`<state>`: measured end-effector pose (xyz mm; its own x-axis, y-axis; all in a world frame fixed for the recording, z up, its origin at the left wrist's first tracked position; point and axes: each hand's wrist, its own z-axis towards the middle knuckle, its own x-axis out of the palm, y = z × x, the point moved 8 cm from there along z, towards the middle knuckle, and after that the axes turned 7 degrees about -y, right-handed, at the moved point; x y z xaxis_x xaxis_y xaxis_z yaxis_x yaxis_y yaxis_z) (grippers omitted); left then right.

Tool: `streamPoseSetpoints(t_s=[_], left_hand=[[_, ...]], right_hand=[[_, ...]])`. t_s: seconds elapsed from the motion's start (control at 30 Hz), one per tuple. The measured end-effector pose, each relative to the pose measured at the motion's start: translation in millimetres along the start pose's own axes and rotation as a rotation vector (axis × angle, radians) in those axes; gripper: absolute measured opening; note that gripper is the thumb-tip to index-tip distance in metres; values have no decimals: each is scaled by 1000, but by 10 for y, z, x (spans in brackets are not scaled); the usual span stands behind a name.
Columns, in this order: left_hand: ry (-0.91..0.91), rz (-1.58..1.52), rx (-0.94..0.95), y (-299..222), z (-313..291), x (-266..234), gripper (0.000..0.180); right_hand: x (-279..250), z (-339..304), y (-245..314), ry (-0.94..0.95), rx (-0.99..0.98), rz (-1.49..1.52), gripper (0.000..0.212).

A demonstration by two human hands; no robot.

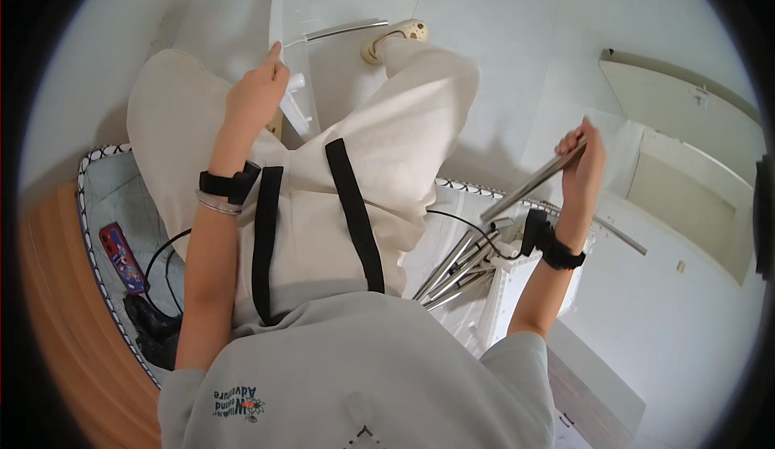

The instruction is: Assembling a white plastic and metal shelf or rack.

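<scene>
Pale floor [343, 70] ahead; left grip [258, 94] holds white frame [278, 13] edge; right grip [586, 154], well outward, metal tube [525, 187].

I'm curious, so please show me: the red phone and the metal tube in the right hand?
Red phone [123, 259], head view: middle of its patterned side.
Metal tube [525, 187], head view: along its bare shaft.

This looks like a room in a home. A padded mat [105, 183] with patterned trim serves as the seat, beside orange-brown wood [64, 288]; a phone [123, 257] lies on it. A casual clog [416, 29], plain pale walls and a panelled door or cupboard [682, 98] fit too.
</scene>
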<state>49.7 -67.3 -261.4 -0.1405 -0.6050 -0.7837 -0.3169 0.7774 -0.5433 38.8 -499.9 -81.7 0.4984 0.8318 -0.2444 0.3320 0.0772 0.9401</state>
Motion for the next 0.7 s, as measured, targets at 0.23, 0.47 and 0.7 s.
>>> streamPoseSetpoints(t_s=[0.23,0.47,0.7], left_hand=[[2,12,30,-28,-45,73,48],[16,25,57,-242,-49,97,49],[31,28,12,-154,-56,84,47]], right_hand=[[-1601,-474,-1688,-301,280,-366,22],[-2943,-917,-3496,-240,154,-1250,38],[-2447,-1056,-3452,-171,299,-1316,54]])
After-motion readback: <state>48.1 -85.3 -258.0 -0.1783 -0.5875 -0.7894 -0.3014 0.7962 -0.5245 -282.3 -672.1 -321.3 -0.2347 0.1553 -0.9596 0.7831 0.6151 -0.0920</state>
